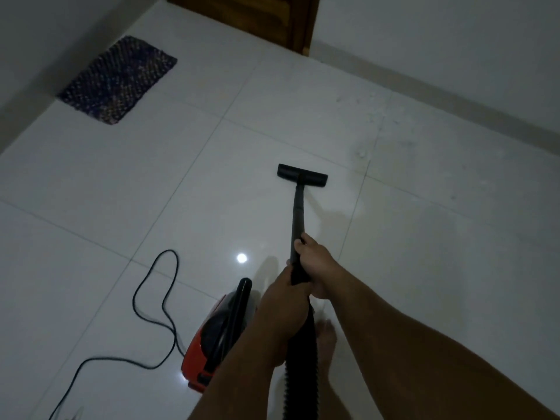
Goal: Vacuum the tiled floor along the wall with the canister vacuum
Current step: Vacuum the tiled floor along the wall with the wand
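Observation:
A black vacuum wand [298,213] runs from my hands down to a flat black floor head [302,175] resting on the glossy white tiled floor [181,177]. My right hand [315,262] grips the wand's upper end, thumb on top. My left hand [283,283] holds it just below, where the ribbed black hose [298,374] begins. The red and black canister vacuum [218,334] sits on the floor to my lower left, partly hidden by my left forearm. The wall [454,56] with its skirting runs diagonally on the right, apart from the floor head.
A black power cord [157,298] loops over the tiles left of the canister. A dark woven mat [118,80] lies by the left wall. A brown wooden door [257,19] stands at the top. My bare foot [327,338] is beside the hose.

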